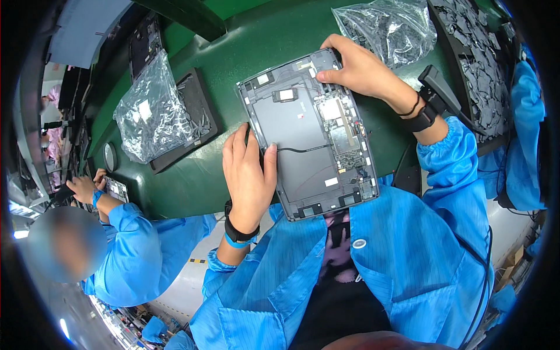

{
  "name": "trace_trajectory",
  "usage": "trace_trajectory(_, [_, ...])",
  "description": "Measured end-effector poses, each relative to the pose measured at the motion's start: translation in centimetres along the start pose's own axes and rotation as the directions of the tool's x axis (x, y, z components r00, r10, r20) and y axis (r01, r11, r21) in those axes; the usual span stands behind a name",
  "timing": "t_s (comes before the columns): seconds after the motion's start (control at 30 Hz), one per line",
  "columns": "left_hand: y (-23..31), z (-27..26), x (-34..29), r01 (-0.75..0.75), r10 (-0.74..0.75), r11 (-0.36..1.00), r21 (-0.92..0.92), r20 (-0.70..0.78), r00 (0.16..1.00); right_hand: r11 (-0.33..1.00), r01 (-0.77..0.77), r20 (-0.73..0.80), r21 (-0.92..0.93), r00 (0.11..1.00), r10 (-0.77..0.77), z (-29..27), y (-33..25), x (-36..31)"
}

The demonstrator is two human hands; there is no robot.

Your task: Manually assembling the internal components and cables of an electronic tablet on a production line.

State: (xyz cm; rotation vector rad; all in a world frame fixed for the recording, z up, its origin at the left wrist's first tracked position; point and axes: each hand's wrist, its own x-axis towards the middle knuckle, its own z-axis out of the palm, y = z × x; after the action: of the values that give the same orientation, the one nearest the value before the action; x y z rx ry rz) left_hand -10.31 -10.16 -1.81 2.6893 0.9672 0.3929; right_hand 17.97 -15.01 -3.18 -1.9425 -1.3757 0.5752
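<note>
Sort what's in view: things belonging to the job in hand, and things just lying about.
In the job:
opened tablet housing, held by the left hand and right hand
circuit board and black cable inside it

Apparently just lying about:
left clear bag, partly over a black tray
upper-right clear bag
right-hand tray of dark pieces

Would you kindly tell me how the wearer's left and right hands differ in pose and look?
The left hand holds the left long edge of the open tablet housing, while the right hand grips its upper right corner. The left hand points up the picture; the right hand points left. The left hand wears a blue wristband; the right hand shows none. Both hands are bare and hold the housing at its rim.
</note>
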Motion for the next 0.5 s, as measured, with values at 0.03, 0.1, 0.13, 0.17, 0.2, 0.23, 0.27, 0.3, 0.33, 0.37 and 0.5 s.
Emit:
trace_trajectory(0.03, [0.1,0.1,0.2,0.027,-0.027,0.998,-0.050,-0.005,1.000,0.999,-0.019,0.011,0.031,1.000,0.018,0.2,0.1,0.0])
trace_trajectory(0.1, [0.2,0.0,-0.1,0.031,-0.028,0.992,-0.118,0.022,0.999,0.995,-0.050,-0.005,0.081,0.999,0.051,0.5,0.2,-0.4])
trace_trajectory(0.13, [0.2,0.1,-0.3,0.040,-0.029,0.982,-0.187,0.060,0.998,0.994,-0.015,-0.062,0.107,0.998,0.022,0.9,0.6,-1.0])
trace_trajectory(0.17, [0.4,0.3,-0.4,0.031,-0.011,0.968,-0.250,0.079,0.997,0.990,-0.050,-0.100,0.133,0.993,0.064,1.0,0.5,-1.4])
trace_trajectory(0.2, [0.9,0.1,-0.8,0.012,0.026,0.955,-0.296,0.125,0.992,0.982,-0.084,-0.124,0.167,0.987,0.106,1.3,0.3,-1.9])
trace_trajectory(0.23, [1.7,0.4,-1.2,0.008,0.023,0.950,-0.312,0.096,0.995,0.982,-0.078,-0.129,0.171,0.986,0.100,1.5,0.9,-1.8])
trace_trajectory(0.27, [2.3,0.5,-1.3,0.003,0.020,0.945,-0.328,0.068,0.997,0.952,0.013,-0.153,0.306,0.988,0.035,1.6,1.8,-1.5])
trace_trajectory(0.3, [2.4,0.6,-1.2,-0.052,0.075,0.964,-0.259,0.082,0.994,0.898,0.098,-0.185,0.430,0.983,-0.018,1.7,2.5,-1.5])
trace_trajectory(0.33, [2.8,0.5,-1.1,-0.058,0.082,0.964,-0.259,0.085,0.993,0.897,0.096,-0.191,0.431,0.982,-0.014,2.0,2.8,-1.6])
trace_trajectory(0.37, [3.7,0.1,-1.0,0.130,-0.051,0.833,-0.537,0.158,0.986,0.835,0.149,-0.219,0.529,0.975,-0.035,2.2,2.8,-1.7])
trace_trajectory(0.5, [3.7,1.4,-1.1,0.246,-0.220,0.395,-0.885,0.169,0.961,0.628,0.112,-0.180,0.770,0.983,0.045,1.9,1.7,-1.8])
